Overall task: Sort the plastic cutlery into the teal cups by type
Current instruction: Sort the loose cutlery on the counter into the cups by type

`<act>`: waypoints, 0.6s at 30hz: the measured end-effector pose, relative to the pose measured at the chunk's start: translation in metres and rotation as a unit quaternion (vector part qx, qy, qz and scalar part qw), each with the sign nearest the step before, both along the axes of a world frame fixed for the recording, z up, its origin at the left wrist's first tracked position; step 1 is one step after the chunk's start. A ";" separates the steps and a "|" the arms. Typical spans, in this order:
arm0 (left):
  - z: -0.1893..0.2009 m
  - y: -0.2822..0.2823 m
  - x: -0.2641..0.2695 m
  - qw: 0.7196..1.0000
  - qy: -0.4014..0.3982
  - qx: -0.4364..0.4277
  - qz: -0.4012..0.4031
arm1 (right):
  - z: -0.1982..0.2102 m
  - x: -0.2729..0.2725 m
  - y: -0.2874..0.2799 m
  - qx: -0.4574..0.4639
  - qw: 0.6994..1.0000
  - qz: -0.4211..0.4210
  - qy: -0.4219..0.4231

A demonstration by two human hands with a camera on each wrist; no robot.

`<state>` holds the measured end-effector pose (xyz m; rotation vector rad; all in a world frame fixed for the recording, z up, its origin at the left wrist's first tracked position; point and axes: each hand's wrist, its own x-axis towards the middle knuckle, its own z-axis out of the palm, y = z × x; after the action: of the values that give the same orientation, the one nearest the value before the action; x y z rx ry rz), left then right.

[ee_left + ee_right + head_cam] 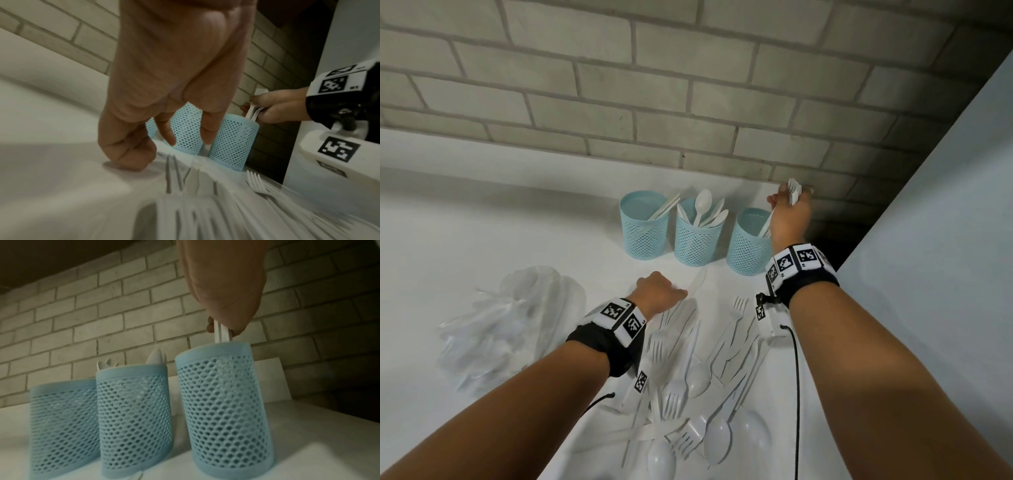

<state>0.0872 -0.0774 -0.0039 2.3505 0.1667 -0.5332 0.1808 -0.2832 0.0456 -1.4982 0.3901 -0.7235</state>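
Right hand [789, 214] clamped round a bundle of white plastic forks [792, 192] over the rightmost of three teal mesh plastic cups [746, 246], left hand [659, 291] loosely curled, knuckles resting on white table [482, 222], holding nothing, beside loose pile of white plastic cutlery [688, 377].

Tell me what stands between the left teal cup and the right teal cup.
The middle teal cup, holding white spoons, stands between the left cup and right cup; the head view shows it.

Head cam looks down over the three teal cups [697, 233]; both wrist cams sit low, close, facing them.
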 end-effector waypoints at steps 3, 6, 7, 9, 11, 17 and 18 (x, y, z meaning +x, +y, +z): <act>-0.006 0.001 0.000 1.000 0.008 0.009 0.015 | -0.010 -0.004 -0.001 -0.054 0.997 0.007 0.049; -0.006 0.001 -0.001 1.000 0.019 0.021 0.008 | -0.006 -0.009 0.001 -0.071 0.994 0.046 0.064; -0.005 0.001 -0.002 0.999 0.021 0.025 0.003 | -0.002 -0.012 0.002 -0.096 0.992 0.045 0.066; -0.002 0.001 -0.006 0.999 0.027 0.029 -0.009 | 0.009 -0.017 0.006 -0.149 0.987 0.031 0.048; 0.002 0.002 -0.011 0.999 0.033 0.030 -0.029 | 0.020 -0.026 0.012 -0.181 0.983 0.024 0.006; 0.015 0.004 -0.033 0.994 0.034 0.066 -0.084 | 0.047 -0.078 0.038 -0.247 0.944 0.211 0.059; 0.017 0.004 -0.036 0.992 0.032 0.077 -0.091 | 0.048 -0.086 0.039 -0.291 0.910 0.262 0.135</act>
<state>0.0515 -0.0730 0.0134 2.5157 0.0230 -0.7072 0.0945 -0.2447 0.0938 -2.1628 -0.0515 -0.1939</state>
